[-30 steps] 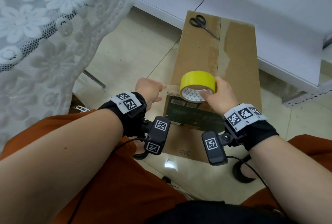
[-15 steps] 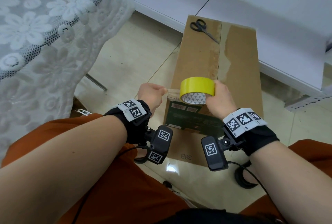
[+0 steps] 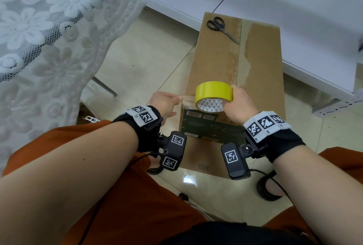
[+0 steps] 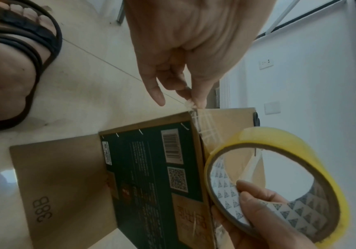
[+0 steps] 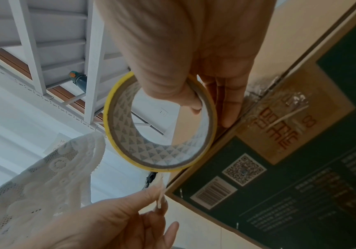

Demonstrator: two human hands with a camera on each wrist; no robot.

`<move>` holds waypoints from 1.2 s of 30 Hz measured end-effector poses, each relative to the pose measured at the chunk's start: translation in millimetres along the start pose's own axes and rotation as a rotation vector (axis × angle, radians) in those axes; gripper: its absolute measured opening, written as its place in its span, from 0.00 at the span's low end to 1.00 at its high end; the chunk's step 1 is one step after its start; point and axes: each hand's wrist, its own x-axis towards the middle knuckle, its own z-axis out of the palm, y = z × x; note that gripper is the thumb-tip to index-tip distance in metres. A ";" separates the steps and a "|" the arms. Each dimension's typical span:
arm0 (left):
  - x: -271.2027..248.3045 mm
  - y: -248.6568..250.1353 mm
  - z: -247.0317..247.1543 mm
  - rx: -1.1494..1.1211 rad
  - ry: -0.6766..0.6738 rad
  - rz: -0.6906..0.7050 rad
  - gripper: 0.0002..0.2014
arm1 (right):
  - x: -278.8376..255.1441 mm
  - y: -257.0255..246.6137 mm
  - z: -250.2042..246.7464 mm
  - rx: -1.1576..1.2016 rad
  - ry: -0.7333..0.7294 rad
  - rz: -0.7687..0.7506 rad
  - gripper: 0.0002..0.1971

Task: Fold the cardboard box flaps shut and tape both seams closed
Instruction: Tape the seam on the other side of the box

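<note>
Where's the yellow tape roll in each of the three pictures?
Head view: the yellow tape roll sits mid-picture, over the cardboard box's near edge, held by the right hand.
Left wrist view: lower right, with the right hand's thumb inside its ring.
Right wrist view: centre, hanging from the right hand.
Shared landmark: the barcode label on the box's dark end.

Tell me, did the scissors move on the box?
No. The scissors lie by the same far left corner of the cardboard box top as before, left of its middle seam.
</note>
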 end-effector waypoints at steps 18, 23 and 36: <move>2.1 -5.3 2.6 -0.230 -0.140 -0.229 0.10 | 1.6 6.5 4.1 0.115 0.004 0.003 0.15; -0.5 -5.6 8.3 -0.107 -0.172 -0.231 0.09 | 1.6 6.6 4.9 0.112 0.005 0.005 0.17; 8.7 8.3 -2.2 0.248 -0.014 0.200 0.14 | -0.8 6.0 0.3 0.116 0.004 -0.014 0.18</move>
